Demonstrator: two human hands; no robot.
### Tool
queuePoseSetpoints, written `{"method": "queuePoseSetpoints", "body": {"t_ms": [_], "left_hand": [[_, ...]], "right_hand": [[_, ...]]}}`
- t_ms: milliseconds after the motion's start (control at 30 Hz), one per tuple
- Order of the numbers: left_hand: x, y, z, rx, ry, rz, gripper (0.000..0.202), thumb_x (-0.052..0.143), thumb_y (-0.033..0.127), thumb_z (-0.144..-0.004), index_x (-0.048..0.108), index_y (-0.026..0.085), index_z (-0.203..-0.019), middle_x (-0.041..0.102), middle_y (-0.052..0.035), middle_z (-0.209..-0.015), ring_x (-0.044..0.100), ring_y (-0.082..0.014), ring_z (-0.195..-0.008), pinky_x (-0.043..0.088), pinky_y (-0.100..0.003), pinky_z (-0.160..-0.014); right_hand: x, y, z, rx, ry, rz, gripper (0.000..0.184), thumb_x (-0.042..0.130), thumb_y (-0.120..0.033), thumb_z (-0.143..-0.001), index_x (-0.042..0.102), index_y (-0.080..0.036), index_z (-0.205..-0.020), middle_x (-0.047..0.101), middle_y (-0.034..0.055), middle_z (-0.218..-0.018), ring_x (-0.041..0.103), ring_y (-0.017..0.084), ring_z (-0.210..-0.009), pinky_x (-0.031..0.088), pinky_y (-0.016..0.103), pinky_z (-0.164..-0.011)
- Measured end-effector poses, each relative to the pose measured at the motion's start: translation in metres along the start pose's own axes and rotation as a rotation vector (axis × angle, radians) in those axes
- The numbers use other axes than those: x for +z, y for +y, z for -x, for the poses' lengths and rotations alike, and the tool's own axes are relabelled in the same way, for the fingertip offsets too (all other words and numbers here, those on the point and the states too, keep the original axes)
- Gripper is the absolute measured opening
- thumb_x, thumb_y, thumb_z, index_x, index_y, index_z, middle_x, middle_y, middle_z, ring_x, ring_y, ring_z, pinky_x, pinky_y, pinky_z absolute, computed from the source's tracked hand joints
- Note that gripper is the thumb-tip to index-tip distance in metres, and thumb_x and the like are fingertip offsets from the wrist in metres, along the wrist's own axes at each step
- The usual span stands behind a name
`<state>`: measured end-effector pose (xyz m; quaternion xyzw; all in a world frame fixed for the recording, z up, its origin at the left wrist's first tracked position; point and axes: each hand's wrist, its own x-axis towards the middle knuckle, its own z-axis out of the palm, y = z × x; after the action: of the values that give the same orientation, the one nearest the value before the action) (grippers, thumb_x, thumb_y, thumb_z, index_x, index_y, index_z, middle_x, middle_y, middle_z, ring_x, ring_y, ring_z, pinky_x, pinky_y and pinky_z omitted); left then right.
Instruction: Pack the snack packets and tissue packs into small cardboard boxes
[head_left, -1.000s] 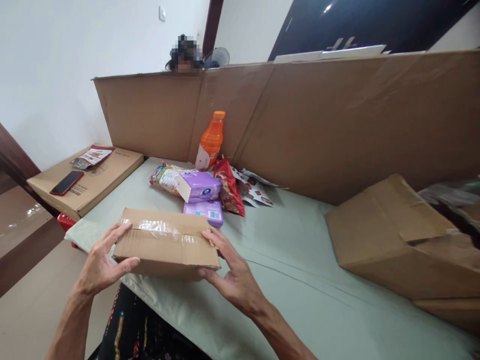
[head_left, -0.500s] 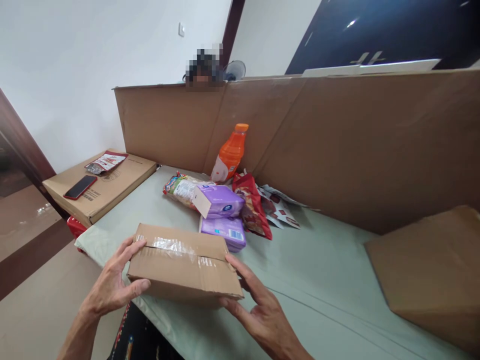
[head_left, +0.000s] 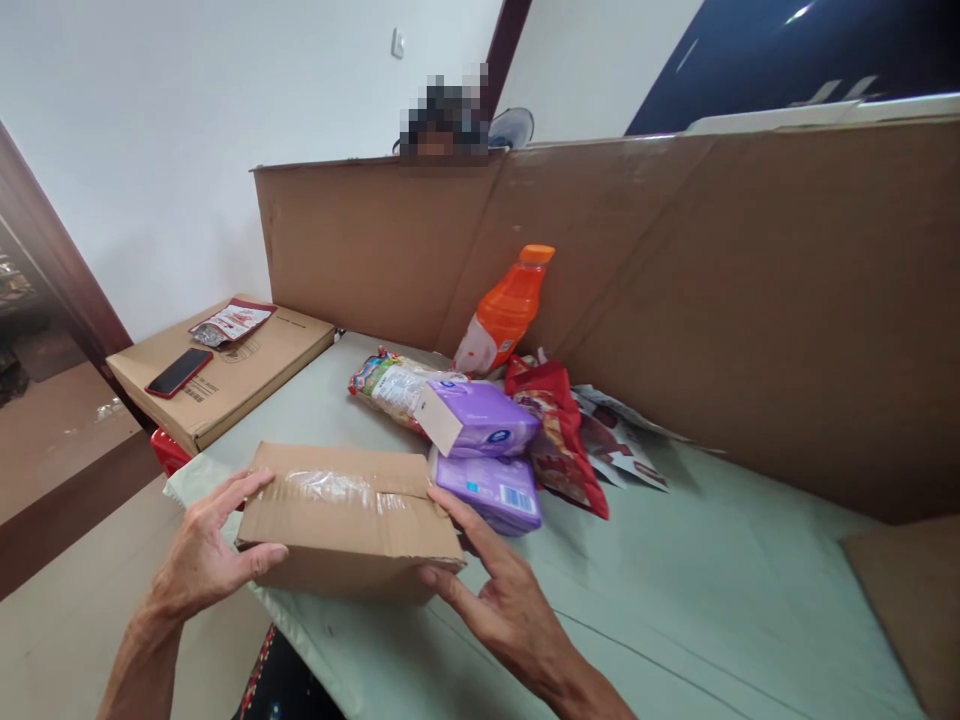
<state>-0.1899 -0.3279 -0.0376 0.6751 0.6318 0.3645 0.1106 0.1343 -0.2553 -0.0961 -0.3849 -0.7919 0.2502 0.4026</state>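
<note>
A taped cardboard box [head_left: 337, 525] lies at the near edge of the covered table. My left hand [head_left: 206, 550] grips its left end, thumb on the front edge and fingers on the top. At the right end, my right hand [head_left: 499, 590] holds the box between thumb and fingers. Just behind the box lie two purple tissue packs, the upper pack [head_left: 491, 420] resting on the lower pack [head_left: 480, 492]. Around them are a clear bag of food [head_left: 390, 388], a red snack bag [head_left: 559, 435] and an orange drink bottle [head_left: 506, 315] that leans to the right.
A tall cardboard panel [head_left: 375, 250] stands along the back, with a person's head [head_left: 442, 125] above it. On a flat carton [head_left: 262, 370] at left lie a phone [head_left: 180, 372] and a pouch [head_left: 234, 320]. Printed sheets [head_left: 619, 440] and another box [head_left: 915, 600] are at right.
My view has turned a little to the left, so the things behind appear further right. Both hands stay on the cardboard box, which sits slightly further left in view.
</note>
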Motion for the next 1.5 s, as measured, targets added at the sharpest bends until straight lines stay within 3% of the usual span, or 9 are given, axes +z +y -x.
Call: {"method": "queuePoseSetpoints", "body": {"t_ms": [400, 600, 800, 967, 1100, 1233, 1300, 1367, 1500], "left_hand": [[-0.002, -0.017, -0.044, -0.17, 0.003, 0.093, 0.067, 0.077, 0.053, -0.072, 0.069, 0.019, -0.13, 0.072, -0.0122, -0.128, 0.068, -0.033, -0.115, 0.059, -0.042, -0.093], [-0.001, -0.028, -0.062, -0.207, 0.082, 0.093, 0.068, 0.075, 0.053, -0.071, 0.068, 0.017, -0.129, 0.072, -0.0118, -0.128, 0.069, -0.0309, -0.111, 0.059, -0.04, -0.089], [-0.016, -0.03, -0.089, -0.214, 0.286, 0.087, 0.075, 0.078, 0.058, -0.069, 0.068, 0.016, -0.13, 0.071, -0.0122, -0.13, 0.07, -0.0309, -0.11, 0.061, -0.039, -0.09], [-0.05, -0.019, -0.117, -0.077, 0.553, -0.087, 0.065, 0.077, 0.05, -0.075, 0.068, 0.019, -0.13, 0.073, -0.0046, -0.127, 0.067, -0.029, -0.119, 0.058, -0.041, -0.102], [-0.07, -0.039, -0.143, -0.036, 0.667, -0.223, 0.059, 0.075, 0.052, -0.08, 0.066, 0.025, -0.132, 0.068, 0.0015, -0.136, 0.063, -0.0288, -0.126, 0.053, -0.044, -0.11], [-0.062, -0.089, -0.169, -0.239, 0.606, -0.272, 0.068, 0.074, 0.051, -0.074, 0.067, 0.015, -0.131, 0.073, -0.0095, -0.125, 0.072, -0.0282, -0.098, 0.061, -0.046, -0.093], [-0.054, -0.109, -0.182, -0.311, 0.494, -0.335, 0.07, 0.069, 0.051, -0.074, 0.066, 0.014, -0.133, 0.073, -0.0122, -0.124, 0.073, -0.0293, -0.097, 0.058, -0.047, -0.096], [-0.048, -0.12, -0.193, -0.308, 0.4, -0.409, 0.068, 0.064, 0.052, -0.076, 0.066, 0.016, -0.133, 0.074, -0.012, -0.121, 0.072, -0.0302, -0.101, 0.055, -0.047, -0.1], [-0.042, -0.117, -0.216, -0.264, 0.284, -0.511, 0.058, 0.063, 0.051, -0.079, 0.07, 0.018, -0.126, 0.076, -0.0092, -0.105, 0.071, -0.0303, -0.099, 0.055, -0.044, -0.097]], "right_hand": [[0.02, 0.014, -0.06, 0.104, -0.082, -0.145, 0.063, 0.065, -0.046, -0.09, 0.052, -0.024, -0.147, 0.061, 0.0117, -0.145, 0.062, 0.029, -0.129, 0.059, 0.038, -0.092], [0.026, 0.015, -0.11, 0.106, -0.091, -0.158, 0.065, 0.067, -0.048, -0.085, 0.056, -0.022, -0.144, 0.062, 0.0122, -0.144, 0.06, 0.032, -0.129, 0.057, 0.041, -0.095], [0.022, 0.002, -0.179, -0.056, -0.077, -0.184, 0.064, 0.071, -0.048, -0.083, 0.058, -0.026, -0.142, 0.064, 0.0078, -0.14, 0.062, 0.03, -0.125, 0.053, 0.043, -0.101], [0.021, -0.022, -0.251, -0.287, -0.033, -0.187, 0.068, 0.073, -0.052, -0.082, 0.057, -0.023, -0.142, 0.063, 0.0044, -0.138, 0.062, 0.029, -0.123, 0.052, 0.043, -0.101], [0.059, -0.022, -0.325, -0.431, -0.117, -0.298, 0.072, 0.072, -0.048, -0.081, 0.053, -0.022, -0.146, 0.06, 0.0019, -0.141, 0.06, 0.027, -0.125, 0.051, 0.041, -0.102], [0.126, 0.006, -0.379, -0.358, -0.246, -0.36, 0.073, 0.073, -0.033, -0.077, 0.053, -0.017, -0.145, 0.06, 0.0059, -0.144, 0.057, 0.028, -0.13, 0.046, 0.042, -0.111], [0.158, 0.023, -0.387, -0.262, -0.241, -0.347, 0.071, 0.072, -0.029, -0.078, 0.053, -0.015, -0.145, 0.059, 0.0097, -0.147, 0.052, 0.029, -0.137, 0.04, 0.045, -0.117], [0.184, 0.039, -0.383, -0.161, -0.135, -0.367, 0.073, 0.067, -0.032, -0.083, 0.045, -0.016, -0.151, 0.053, 0.0126, -0.153, 0.048, 0.029, -0.142, 0.037, 0.047, -0.119], [0.226, 0.064, -0.348, 0.05, 0.158, -0.35, 0.074, 0.053, -0.035, -0.093, 0.026, -0.015, -0.159, 0.037, 0.0166, -0.164, 0.038, 0.026, -0.15, 0.033, 0.047, -0.122]]}}
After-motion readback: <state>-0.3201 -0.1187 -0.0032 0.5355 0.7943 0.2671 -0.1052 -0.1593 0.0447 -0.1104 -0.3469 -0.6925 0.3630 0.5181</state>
